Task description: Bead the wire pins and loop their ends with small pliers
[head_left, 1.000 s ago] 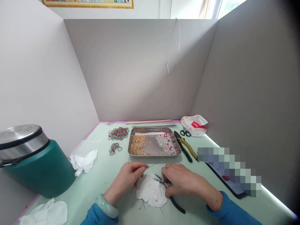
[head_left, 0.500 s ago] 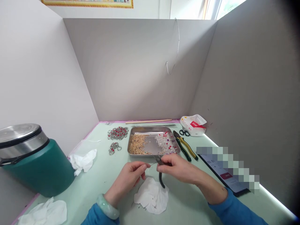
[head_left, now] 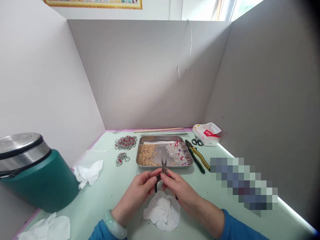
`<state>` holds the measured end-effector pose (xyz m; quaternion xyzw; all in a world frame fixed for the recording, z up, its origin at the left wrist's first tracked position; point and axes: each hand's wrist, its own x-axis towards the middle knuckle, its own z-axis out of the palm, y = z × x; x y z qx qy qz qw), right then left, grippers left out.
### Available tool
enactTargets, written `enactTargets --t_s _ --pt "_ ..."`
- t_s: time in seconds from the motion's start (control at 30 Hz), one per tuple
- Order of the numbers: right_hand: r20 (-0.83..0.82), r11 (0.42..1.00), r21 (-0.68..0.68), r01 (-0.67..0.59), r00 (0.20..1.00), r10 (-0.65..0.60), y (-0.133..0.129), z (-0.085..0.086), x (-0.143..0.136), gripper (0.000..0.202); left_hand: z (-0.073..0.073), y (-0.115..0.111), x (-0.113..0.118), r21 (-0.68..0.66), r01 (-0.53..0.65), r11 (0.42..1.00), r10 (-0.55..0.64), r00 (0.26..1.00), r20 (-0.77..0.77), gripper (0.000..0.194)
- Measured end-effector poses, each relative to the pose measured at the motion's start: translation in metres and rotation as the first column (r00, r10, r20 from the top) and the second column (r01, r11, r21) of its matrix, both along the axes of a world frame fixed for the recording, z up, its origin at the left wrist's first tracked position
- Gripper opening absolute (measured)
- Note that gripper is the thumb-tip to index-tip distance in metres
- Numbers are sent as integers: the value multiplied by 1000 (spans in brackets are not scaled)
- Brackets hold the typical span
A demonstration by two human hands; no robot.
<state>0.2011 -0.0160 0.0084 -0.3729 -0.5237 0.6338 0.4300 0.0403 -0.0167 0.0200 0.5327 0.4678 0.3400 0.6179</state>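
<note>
Where the two hands meet above the white tissue, much is hard to read: whatever the left hand pinches between thumb and fingertips is too thin and too covered to make out, though its fingers are plainly drawn together at the spot where the tool's nose sits. Both forearms run out of the bottom edge, blue sleeves cut off, a pale green bangle on the left wrist. The right hand is closed around the small pliers, its fingers wrapped over the handles, so only dark bits of handle show below the knuckles. Those pliers stand nearly upright in the grip, long axis running away from the person, tips pointing toward the steel tray of gold and clear beads and overlapping its near rim in view. They are held up off the green table, just in front of the tray. Larger yellow-handled pliers lie to the tray's right.
</note>
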Motion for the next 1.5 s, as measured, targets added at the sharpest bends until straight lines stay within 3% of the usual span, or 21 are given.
enactTargets --t_s 0.13,0.23,0.3,0.37,0.5,0.63,0.77,1.13,1.5 --pt "-64 997 72 7 998 -2 5 1 5 31 4 -2 -3 -19 -68 997 69 997 45 37" --pt "-60 999 26 -48 997 49 11 1 10 34 2 0 -5 -31 -54 998 55 998 31 34" --pt "31 998 -6 -70 997 70 13 -1 12 38 0 2 -5 -19 -51 999 51 998 -26 33" --pt "204 996 54 -66 977 54 13 -4 14 38 -4 4 -5 19 -54 998 55 996 -68 35" --pt "565 936 340 -88 815 -128 8 -5 15 35 -9 7 -5 97 -83 992 93 990 -102 31" --pt "692 892 427 -148 689 -217 4 -4 16 31 -11 8 -5 107 -98 989 103 994 -36 24" --pt "743 879 435 -194 629 -229 1 -8 17 29 -14 10 -5 51 -115 992 113 993 37 21" --pt "805 819 512 -259 478 -352 0 -15 17 24 -17 11 -5 4 -134 991 134 990 54 21" --pt "826 807 525 -269 390 -407 -3 -20 14 24 -18 11 -3 8 -138 990 138 990 11 19"
